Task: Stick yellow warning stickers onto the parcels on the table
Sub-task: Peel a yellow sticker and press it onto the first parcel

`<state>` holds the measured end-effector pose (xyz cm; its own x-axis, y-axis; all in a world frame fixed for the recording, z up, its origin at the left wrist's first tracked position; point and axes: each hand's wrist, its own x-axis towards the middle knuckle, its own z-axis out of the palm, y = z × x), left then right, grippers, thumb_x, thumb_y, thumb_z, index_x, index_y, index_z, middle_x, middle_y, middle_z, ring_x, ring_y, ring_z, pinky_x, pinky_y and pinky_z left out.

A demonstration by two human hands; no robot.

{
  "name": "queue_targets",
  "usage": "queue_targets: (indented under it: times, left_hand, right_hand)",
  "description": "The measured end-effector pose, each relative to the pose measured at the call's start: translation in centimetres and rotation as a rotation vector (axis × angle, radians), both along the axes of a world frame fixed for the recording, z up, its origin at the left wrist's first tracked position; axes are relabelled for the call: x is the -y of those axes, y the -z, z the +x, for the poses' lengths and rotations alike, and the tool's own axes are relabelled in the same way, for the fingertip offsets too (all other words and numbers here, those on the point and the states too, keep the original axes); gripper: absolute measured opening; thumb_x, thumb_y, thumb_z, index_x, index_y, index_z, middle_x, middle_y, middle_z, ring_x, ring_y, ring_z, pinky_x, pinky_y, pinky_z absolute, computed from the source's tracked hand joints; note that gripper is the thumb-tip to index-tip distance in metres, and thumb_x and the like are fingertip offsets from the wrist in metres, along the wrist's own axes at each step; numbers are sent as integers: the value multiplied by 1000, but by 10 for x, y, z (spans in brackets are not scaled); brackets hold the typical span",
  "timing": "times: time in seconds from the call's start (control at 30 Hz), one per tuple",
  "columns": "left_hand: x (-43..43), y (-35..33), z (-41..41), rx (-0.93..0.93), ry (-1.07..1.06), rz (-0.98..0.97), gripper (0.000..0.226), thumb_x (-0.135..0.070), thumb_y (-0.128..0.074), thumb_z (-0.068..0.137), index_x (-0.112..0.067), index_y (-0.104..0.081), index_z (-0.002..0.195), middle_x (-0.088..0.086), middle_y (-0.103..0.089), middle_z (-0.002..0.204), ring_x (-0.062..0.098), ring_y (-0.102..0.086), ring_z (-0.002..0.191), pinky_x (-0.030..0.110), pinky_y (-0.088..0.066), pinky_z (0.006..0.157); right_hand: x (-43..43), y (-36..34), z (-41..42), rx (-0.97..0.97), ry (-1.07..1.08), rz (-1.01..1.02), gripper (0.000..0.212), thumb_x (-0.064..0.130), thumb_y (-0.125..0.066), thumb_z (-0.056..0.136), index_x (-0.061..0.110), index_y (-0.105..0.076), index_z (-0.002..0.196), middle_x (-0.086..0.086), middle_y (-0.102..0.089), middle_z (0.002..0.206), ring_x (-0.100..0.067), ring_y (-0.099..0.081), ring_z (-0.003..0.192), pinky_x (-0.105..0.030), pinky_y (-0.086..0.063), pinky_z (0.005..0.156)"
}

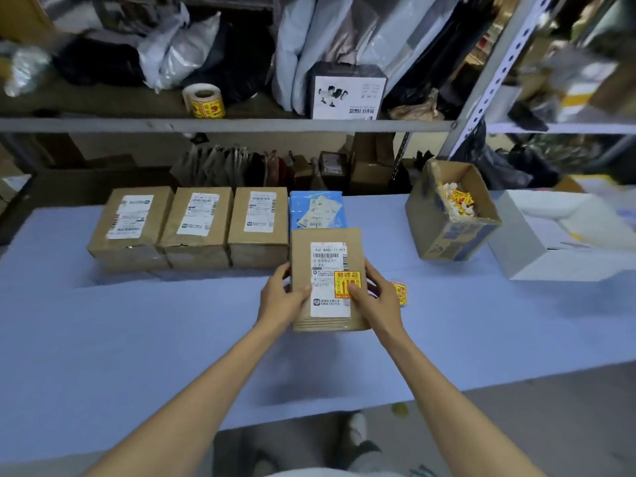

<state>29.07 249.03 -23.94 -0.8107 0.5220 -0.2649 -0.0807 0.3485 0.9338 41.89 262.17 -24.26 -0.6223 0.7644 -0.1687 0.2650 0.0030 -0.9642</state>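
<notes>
Left hand and right hand grip the brown parcel at a pale-blue table before cluttered shelving.

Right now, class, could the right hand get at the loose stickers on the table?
Probably yes: the stickers lie just beside the right hand, with nothing between. It must first let go of the parcel.

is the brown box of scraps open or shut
Open: the brown cardboard box shows yellow and white paper scraps through its uncovered top.
</notes>
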Motion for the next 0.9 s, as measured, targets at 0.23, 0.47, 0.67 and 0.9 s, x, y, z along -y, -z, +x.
queue_targets:
  times: [0.23,0.47,0.67,0.9]
  left_hand:
    - [-54,-13,8,94,116,102,56,-12,-66,86,-27,-46,137,0,-61,128,16,-57,116,44,-48,101]
    - [-136,-37,-13,98,112,121,56,-4,-62,87,-18,-45,139,-2,-56,123,11,-50,111,28,-43,94]
    - [-219,-29,-35,21,77,33,60,-8,-65,86,-23,-45,140,-1,-58,131,19,-54,119,40,-44,104]
    - [-288,10,-51,19,-14,-85,57,-5,-62,88,-18,-44,140,2,-59,128,14,-54,110,25,-43,92]
  right_hand:
    - [-45,-29,4,48,59,35,59,18,-60,93,17,-33,146,11,-48,133,-14,-57,115,-32,-49,97]
    - [-124,-39,-7,-31,48,58,44,14,-62,85,20,-56,128,5,-64,123,-18,-61,113,-44,-50,97]
    - [-209,-27,-38,22,37,72,48,8,-54,93,20,-49,139,1,-59,134,-17,-56,121,-44,-48,100]
    - [-270,7,-76,274,-30,169,36,2,-45,95,13,-52,129,-5,-64,121,-22,-59,112,-29,-46,90]
